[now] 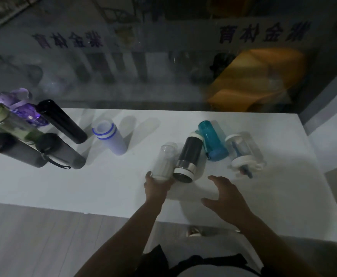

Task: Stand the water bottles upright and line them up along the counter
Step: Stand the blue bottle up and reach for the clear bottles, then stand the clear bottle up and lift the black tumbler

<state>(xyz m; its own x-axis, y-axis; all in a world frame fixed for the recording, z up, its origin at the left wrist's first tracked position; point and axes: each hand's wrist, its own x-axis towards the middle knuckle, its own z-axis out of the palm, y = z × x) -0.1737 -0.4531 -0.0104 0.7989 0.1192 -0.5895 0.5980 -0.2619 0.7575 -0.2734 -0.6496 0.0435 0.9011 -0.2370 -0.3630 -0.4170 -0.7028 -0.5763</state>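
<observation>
Left hand [156, 185] grasping clear bottle [163, 161], right hand [226, 196] spread empty over bare counter [113, 186] front edge.

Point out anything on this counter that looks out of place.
Four bottles lie toppled: white bottle, black steel-banded bottle, teal bottle, clear bottle. The left hand grips the white one.

Both my forearms reach forward and up from the lower edge of view, bare to the elbow. My left hand [156, 184] is extended straight ahead, fingers [148, 175] curled around the near end of something, thumb side to the right. My right hand [226, 198] hovers open, palm turned left, fingers spread and slightly curved, thumb low, gripping nothing. Hands near each other, not touching.
</observation>
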